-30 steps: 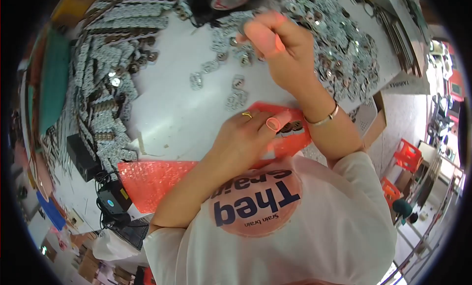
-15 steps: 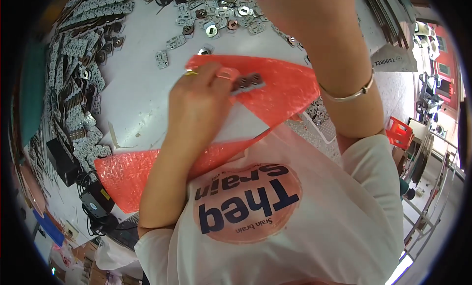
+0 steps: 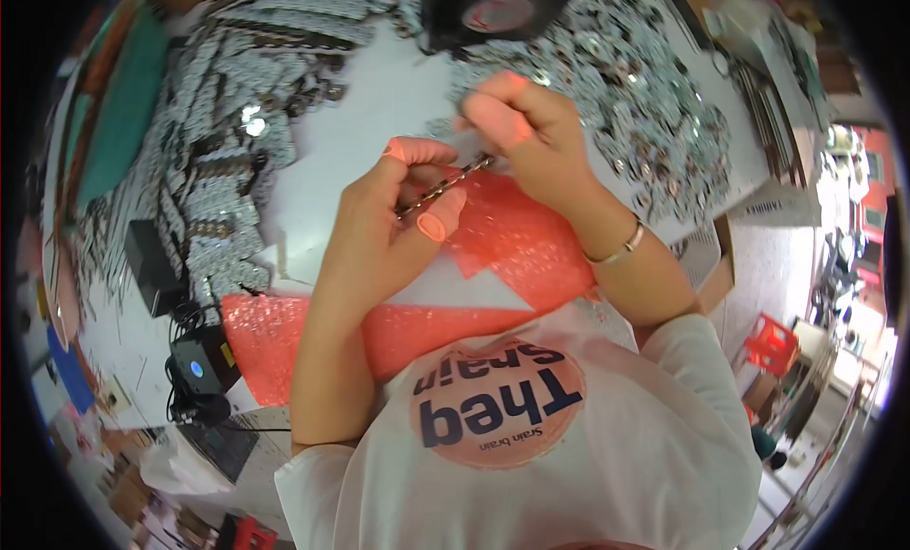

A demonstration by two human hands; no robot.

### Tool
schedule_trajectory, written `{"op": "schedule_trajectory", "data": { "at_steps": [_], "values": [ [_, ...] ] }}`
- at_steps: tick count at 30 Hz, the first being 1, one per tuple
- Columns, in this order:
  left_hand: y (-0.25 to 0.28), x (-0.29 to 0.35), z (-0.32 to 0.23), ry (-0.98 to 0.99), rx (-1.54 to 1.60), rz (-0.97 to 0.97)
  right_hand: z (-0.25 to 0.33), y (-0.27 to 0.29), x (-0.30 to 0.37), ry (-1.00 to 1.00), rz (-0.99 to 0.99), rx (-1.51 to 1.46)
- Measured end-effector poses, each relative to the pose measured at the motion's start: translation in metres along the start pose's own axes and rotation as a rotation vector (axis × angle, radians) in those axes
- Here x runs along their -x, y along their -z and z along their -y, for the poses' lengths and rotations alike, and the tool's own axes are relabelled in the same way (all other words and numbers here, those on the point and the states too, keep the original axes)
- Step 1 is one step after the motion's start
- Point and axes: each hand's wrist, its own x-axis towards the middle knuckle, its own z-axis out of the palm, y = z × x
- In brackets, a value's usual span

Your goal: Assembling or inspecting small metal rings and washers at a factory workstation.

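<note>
My left hand [image 3: 365, 232] is closed around a narrow strip of linked small metal parts [image 3: 444, 188], seen nearly edge-on and slanting up to the right. Pink finger cots cover some of its fingertips. At the strip's far right end, my right hand [image 3: 550, 147] is closed too, with pink cots on its fingers; motion blurs the fingertips, and what they pinch cannot be made out. Beneath both hands lies red bubble wrap [image 3: 531, 242], which stretches along the table's near edge under my left forearm.
A large spread of loose metal parts [image 3: 635, 104] covers the right of the white table [image 3: 313, 204]. Rows of similar strips [image 3: 223, 161] crowd the left. At the back sits a black tray-like object [image 3: 493, 19]. Black power adapters [image 3: 201, 356] with cables lie near left.
My right hand has come back from the far side to the strip's end. My left hand has turned the strip edge-on. The view has shifted, showing more of the table's far side.
</note>
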Motion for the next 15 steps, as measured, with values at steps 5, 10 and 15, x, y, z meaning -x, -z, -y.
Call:
{"op": "schedule_trajectory", "data": {
  "at_steps": [5,10,15],
  "values": [
    [0.012,-0.001,-0.002,0.144,0.275,0.01,0.009,0.01,0.0,-0.126,0.072,-0.097],
    [0.015,-0.001,0.006,0.16,0.319,0.032,0.013,0.018,-0.005,-0.052,0.214,0.052],
    [0.023,-0.001,0.003,0.126,0.287,0.105,0.013,0.023,-0.009,0.024,0.358,0.19]
  ]
}}
